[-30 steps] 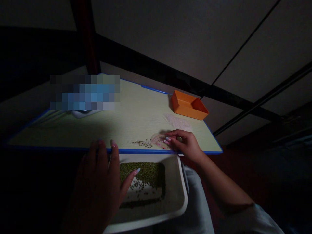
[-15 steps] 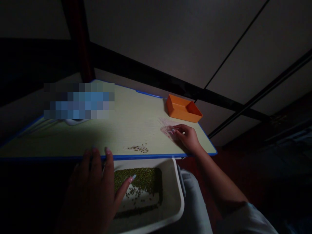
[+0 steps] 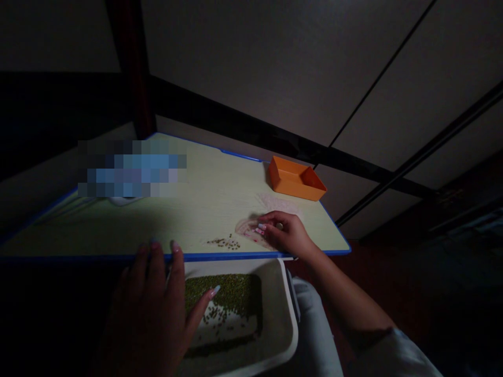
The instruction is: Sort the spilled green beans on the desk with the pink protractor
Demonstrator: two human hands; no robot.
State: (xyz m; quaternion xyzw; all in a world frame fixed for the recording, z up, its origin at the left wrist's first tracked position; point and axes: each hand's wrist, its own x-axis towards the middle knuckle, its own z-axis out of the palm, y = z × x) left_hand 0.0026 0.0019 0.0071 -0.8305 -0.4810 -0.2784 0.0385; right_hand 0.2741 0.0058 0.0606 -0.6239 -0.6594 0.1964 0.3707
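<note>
A white tray [image 3: 285,324] with a layer of small green beans [image 3: 231,290] sits below the near edge of a pale table [image 3: 196,209] with a blue rim. My left hand [image 3: 157,309] rests spread over the tray's left side, fingertips on the table edge, thumb over the beans. My right hand [image 3: 285,233] lies on the table near its right front, fingers curled down onto a pale smeared patch of grains [image 3: 247,228]. What the fingers hold, if anything, does not show. A small heap of green beans [image 3: 225,243] lies on the table just left of that hand.
An orange rectangular box [image 3: 296,178] stands at the table's far right corner, with a light patch of grains [image 3: 281,201] in front of it. A blurred-out object sits at the far left. A dark post rises behind the table. The room is dim.
My right hand went out toward the orange box, then came back nearer and leftward, dragging the pale grains toward the bean heap. My left hand stayed on the tray.
</note>
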